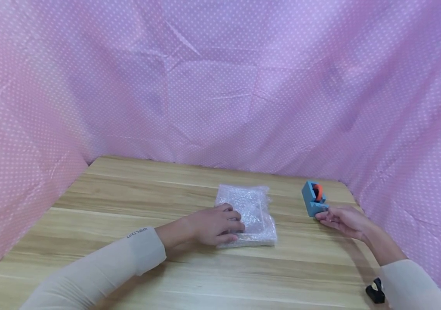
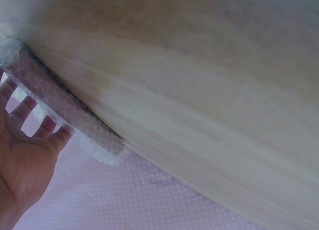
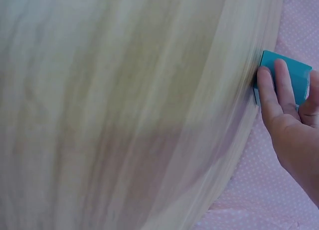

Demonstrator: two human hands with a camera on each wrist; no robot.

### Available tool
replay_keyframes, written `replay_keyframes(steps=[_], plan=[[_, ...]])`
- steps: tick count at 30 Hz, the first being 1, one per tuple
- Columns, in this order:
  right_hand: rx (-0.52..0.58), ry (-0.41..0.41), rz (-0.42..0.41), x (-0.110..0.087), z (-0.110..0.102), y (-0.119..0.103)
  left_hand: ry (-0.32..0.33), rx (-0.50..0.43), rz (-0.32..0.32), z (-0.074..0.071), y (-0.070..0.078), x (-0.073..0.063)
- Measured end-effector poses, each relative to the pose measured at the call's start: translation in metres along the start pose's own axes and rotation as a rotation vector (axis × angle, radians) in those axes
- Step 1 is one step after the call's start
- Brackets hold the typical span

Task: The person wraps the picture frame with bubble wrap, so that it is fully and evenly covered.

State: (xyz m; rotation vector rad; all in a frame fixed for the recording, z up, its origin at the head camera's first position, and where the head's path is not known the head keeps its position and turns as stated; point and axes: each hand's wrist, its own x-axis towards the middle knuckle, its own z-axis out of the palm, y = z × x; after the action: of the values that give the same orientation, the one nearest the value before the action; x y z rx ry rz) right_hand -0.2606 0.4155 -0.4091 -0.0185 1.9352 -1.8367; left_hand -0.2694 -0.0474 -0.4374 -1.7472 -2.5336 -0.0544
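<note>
A flat package in clear bubble wrap [image 1: 249, 211] lies on the table in the middle of the head view. My left hand [image 1: 218, 224] rests on its left part, fingers spread and slightly bent. From the left wrist view, the fingertips of this hand [image 2: 30, 150] lie against the wrapped package [image 2: 60, 100]. Farther right stands a blue tape dispenser [image 1: 310, 202] with an orange tape core [image 1: 318, 192]. At its front end, my right hand [image 1: 346, 220] pinches the tape's end between thumb and forefinger; the strip is hard to make out. Two other fingers touch the dispenser [image 3: 294, 75].
A small black object with a notch [image 1: 376, 292] lies near the right sleeve. The wooden table [image 1: 127, 193] has pink dotted cloth [image 1: 220, 86] hanging behind it and on both sides.
</note>
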Motion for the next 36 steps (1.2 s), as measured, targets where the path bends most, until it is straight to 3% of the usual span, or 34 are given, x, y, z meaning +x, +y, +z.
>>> replay_keyframes(steps=[3,10,14,36], plan=[[-0.096,0.019,-0.007,0.001,0.0,0.001,0.0,0.0,-0.001,0.001,-0.001,0.0],[-0.585,0.154,-0.031,-0.001,0.006,0.003,-0.007,-0.008,-0.007,0.0,0.0,-0.001],[-0.742,0.183,-0.078,-0.004,0.007,0.004,-0.001,-0.017,-0.007,0.0,0.0,-0.001],[-0.822,0.263,-0.151,-0.003,0.015,0.007,-0.014,-0.001,0.007,-0.004,-0.001,0.001]])
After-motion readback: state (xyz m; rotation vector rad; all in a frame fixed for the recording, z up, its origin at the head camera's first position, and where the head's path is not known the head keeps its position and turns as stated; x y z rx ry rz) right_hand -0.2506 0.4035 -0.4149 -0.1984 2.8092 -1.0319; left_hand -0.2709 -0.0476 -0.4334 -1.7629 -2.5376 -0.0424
